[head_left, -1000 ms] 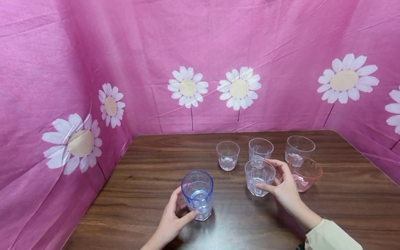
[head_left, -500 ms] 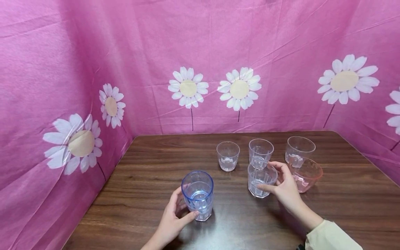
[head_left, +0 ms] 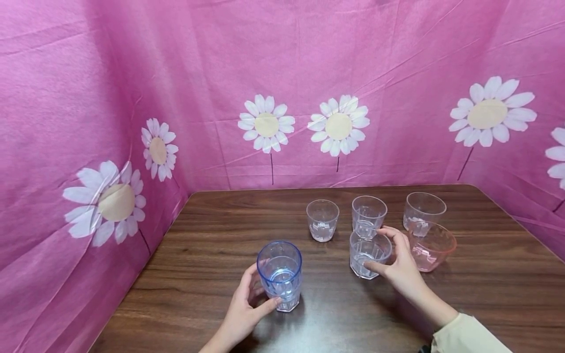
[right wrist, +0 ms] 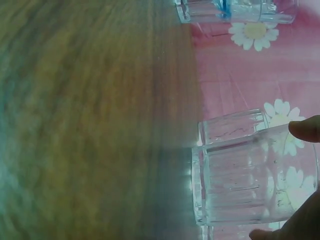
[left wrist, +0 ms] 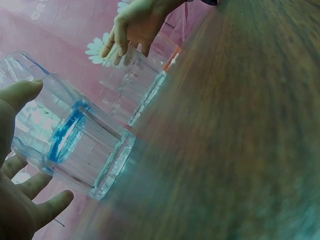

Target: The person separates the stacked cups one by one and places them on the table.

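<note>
My left hand grips a stack of two cups at the front centre: a blue-rimmed cup nested in a clear faceted cup. That stack stands upright on the wooden table, the thumb on its near side. To its right, my right hand holds another clear faceted cup between thumb and fingers. The right wrist view shows this cup's base down at the table surface. Part of its far side is hidden by the fingers.
Behind stand three clear cups: one at left, one in the middle and one at right. A pink cup stands close beside my right hand. Pink flowered cloth walls the table at back and sides.
The clear cup in my right hand has shifted slightly right and down, then stayed put. My left hand and the stacked cups have not visibly moved.
</note>
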Available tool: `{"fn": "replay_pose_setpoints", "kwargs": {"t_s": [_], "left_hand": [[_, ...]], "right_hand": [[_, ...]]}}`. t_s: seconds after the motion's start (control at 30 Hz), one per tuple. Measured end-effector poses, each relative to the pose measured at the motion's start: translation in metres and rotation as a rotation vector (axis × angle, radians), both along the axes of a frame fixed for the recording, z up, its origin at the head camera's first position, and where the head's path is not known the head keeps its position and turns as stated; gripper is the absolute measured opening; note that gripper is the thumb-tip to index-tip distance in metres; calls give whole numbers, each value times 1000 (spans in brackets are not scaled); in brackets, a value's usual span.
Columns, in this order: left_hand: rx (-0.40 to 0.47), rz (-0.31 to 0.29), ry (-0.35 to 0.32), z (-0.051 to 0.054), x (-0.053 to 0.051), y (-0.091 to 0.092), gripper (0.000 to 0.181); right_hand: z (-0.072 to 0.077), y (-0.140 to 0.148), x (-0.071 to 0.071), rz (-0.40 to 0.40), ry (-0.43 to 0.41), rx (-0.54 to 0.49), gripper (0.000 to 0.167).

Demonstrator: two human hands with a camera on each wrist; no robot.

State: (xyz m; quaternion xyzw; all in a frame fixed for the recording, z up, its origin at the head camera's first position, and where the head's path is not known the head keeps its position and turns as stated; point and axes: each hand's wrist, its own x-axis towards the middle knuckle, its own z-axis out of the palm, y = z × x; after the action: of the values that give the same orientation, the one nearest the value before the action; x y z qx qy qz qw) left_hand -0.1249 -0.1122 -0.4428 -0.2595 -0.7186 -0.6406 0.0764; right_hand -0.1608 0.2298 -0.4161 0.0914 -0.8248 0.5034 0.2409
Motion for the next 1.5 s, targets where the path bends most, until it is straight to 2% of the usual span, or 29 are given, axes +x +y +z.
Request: {"fn": "replay_pose_setpoints", "kwargs": {"t_s": [0.17,0.33,0.6,0.8,1.2,1.5], "left_hand": [[-4,3,3,0,0,0,69],[-2,1,2,0,1,0,69],[1,-3,4,-1,0,0,69],[1,-1,6,-2,0,0,70],[2,0,19,-1,-1,-1,70],[5,-6,21,-1,-1,0,70]], "right_hand": [[3,-2,3,0,73,17,77],[6,-7,5,42,142,29,75],[8,-16,7,58,144,49,70],[9,-21,6,59,201,86,69],[21,-40,13,190,283,65,72],[28,-58,17,339,269,38,68]]}}
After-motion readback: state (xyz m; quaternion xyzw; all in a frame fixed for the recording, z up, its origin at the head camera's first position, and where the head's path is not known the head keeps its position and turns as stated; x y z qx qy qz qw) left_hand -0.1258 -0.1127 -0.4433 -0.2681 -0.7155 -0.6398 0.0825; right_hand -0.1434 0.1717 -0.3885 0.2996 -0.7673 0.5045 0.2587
